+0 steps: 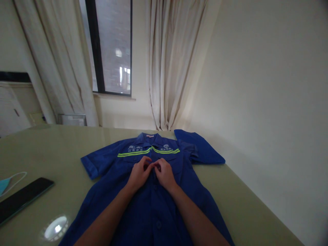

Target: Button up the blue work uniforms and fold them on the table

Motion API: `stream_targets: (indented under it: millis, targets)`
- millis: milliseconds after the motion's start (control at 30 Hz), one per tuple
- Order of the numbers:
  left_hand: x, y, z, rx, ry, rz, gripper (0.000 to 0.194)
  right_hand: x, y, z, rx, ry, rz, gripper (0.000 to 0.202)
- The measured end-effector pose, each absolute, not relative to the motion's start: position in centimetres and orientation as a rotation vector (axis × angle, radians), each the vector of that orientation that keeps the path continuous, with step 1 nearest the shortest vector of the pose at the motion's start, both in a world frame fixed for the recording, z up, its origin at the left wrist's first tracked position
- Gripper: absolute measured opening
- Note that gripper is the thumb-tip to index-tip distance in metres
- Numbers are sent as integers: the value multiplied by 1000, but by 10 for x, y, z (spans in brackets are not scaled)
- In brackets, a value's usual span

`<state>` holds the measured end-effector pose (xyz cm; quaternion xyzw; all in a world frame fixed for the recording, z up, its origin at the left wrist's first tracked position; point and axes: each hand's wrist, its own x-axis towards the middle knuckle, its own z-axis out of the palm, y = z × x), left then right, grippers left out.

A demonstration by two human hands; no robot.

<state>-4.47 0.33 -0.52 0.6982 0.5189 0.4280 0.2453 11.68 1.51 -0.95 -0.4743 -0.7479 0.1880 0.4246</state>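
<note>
A blue short-sleeved work shirt (123, 198) lies front up, its collar pointing away from me. A yellow-green reflective stripe crosses the chest under white printed lettering. Over the front placket, just below the stripe, my left hand (140, 172) and my right hand (163, 172) meet with fingertips nearly touching. Both hands pinch at the placket edge; whatever is between the fingers, perhaps a button, is hidden. Lower on the placket a dark button (158, 224) shows.
The shirt rests on a glossy greenish table (66, 147). Folded blue cloth (205, 148) lies by the right sleeve, near the wall. At left are a black phone (24, 198) and a light-blue face mask (3, 185). Curtains (169, 68) and a window stand behind.
</note>
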Motion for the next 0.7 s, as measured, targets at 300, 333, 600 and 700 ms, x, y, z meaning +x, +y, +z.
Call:
stream_targets:
  millis: [300, 333, 600, 700]
  targets:
    - [-55, 14, -7, 1847, 1287, 1116, 15, 119, 23, -11, -1276, -1696, 721, 9]
    - [-55, 13, -7, 1908, 1313, 1079, 17, 119, 25, -12, -1306, -1675, 757, 10]
    - [-46, -2, 0, 2283, 1557, 800, 23, 121, 32, -11, -1329, -1672, 907, 19]
    - [-45, -3, 2, 2355, 1702, 731, 31, 120, 23, -8, -1301, -1812, 659, 20]
